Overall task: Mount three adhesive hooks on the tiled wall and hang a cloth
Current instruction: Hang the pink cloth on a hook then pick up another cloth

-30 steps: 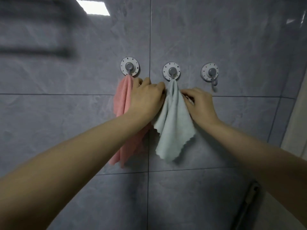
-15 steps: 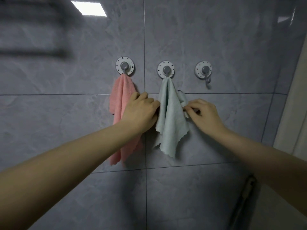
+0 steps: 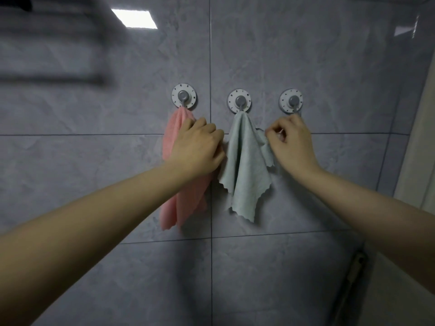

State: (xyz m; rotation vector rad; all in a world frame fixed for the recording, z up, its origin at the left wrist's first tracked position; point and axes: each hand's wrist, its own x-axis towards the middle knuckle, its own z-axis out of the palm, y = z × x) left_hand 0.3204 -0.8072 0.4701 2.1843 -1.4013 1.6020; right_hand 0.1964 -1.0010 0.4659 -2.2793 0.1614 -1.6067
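Note:
Three round white adhesive hooks sit in a row on the grey tiled wall: the left hook (image 3: 184,96), the middle hook (image 3: 239,101) and the right hook (image 3: 291,100). A pink cloth (image 3: 171,137) hangs from the left hook. From the middle hook hangs a pale green cloth (image 3: 244,165). The right hook carries nothing. My left hand (image 3: 197,147) lies over the pink cloth, its curled fingers at the green cloth's left edge, fingertips hidden. My right hand (image 3: 292,144) pinches the green cloth's right edge, just under the right hook.
A dark bar or handle (image 3: 353,274) runs down at the lower right. A pale wall or door frame (image 3: 423,142) borders the right side. A ceiling light's reflection (image 3: 134,18) shows on the upper tile.
Both hands slid down from just under the middle hook along the green cloth's edges, then rose a little. The cloth stays on its hook.

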